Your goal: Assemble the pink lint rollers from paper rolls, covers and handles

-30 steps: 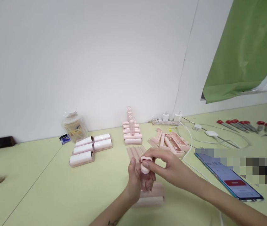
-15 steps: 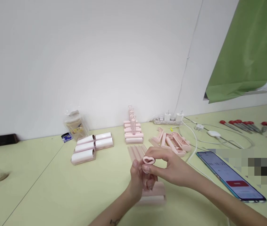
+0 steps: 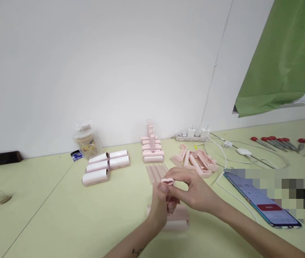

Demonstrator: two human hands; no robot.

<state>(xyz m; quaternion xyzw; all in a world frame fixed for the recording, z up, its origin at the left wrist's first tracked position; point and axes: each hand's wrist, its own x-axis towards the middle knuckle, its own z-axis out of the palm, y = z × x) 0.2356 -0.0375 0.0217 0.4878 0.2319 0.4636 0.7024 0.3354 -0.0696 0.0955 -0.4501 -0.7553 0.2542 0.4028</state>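
Both hands meet over the near middle of the table around a pink lint roller handle (image 3: 168, 181), whose looped end shows at the top. My left hand (image 3: 158, 204) is closed around its lower part, with the thumb pressed up by the loop. The fingers of my right hand (image 3: 192, 186) pinch it close to the loop; much of the handle is hidden between them. Below my hands lies a pink lint roller (image 3: 179, 216) with a white roll, partly covered by them. Just beyond are several clear pinkish strips (image 3: 154, 172) side by side.
White rolls (image 3: 95, 176) in clear cases lie left, lint rollers (image 3: 153, 153) in a column at the back. Pink shell parts (image 3: 201, 163) are heaped to the right, near a power strip (image 3: 191, 138), white cables and a phone (image 3: 265, 204). Red-ended tools (image 3: 278, 142) lie far right.
The handle's looped end has tipped, so its opening appears narrower. My left hand has shifted slightly right and its thumb has moved up against the loop. My right hand keeps its pinch.
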